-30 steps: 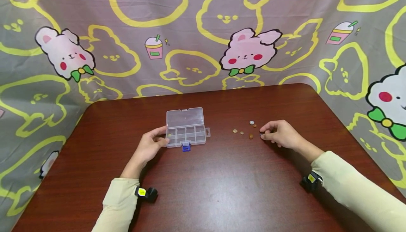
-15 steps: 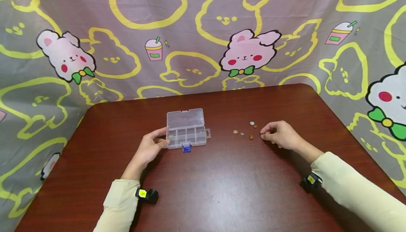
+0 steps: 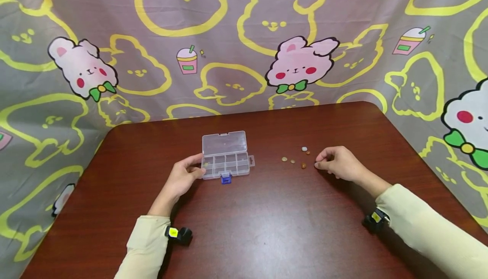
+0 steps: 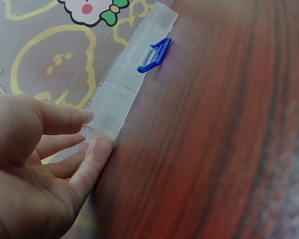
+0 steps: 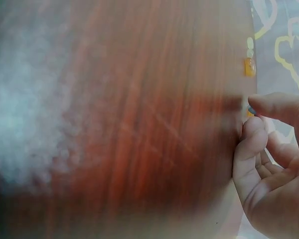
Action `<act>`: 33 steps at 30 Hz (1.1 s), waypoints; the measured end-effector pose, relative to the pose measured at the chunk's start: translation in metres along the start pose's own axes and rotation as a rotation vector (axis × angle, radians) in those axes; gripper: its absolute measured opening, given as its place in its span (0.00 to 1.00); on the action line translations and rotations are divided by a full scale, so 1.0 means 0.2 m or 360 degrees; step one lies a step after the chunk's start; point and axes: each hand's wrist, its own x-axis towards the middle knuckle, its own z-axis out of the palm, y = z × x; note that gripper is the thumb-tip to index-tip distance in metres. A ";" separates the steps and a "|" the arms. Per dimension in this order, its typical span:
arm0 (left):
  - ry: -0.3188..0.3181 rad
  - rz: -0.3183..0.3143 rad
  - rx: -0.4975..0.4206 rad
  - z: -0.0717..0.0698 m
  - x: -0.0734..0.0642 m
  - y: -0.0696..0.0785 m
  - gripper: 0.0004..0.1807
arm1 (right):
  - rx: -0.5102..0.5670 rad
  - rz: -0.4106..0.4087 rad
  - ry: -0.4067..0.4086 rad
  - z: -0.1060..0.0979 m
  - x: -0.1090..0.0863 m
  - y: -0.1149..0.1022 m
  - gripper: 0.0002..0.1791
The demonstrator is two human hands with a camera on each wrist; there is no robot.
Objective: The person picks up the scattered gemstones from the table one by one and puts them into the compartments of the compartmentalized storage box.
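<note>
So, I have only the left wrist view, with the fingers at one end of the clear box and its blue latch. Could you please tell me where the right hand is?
Observer: In the head view, the right hand is low over the table, to the right of the clear box.
Operator: Thank you. Does it hold something?
Observer: Yes, the right wrist view shows it pinching a small bluish piece.
Operator: And what lies between this hand and the box?
Observer: Five small pieces, loose on the table.
</note>
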 end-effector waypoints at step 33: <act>-0.0011 0.0018 -0.0007 -0.01 0.00 0.00 0.27 | 0.0273 0.0029 0.0026 0.03 0.01 -0.05 0.10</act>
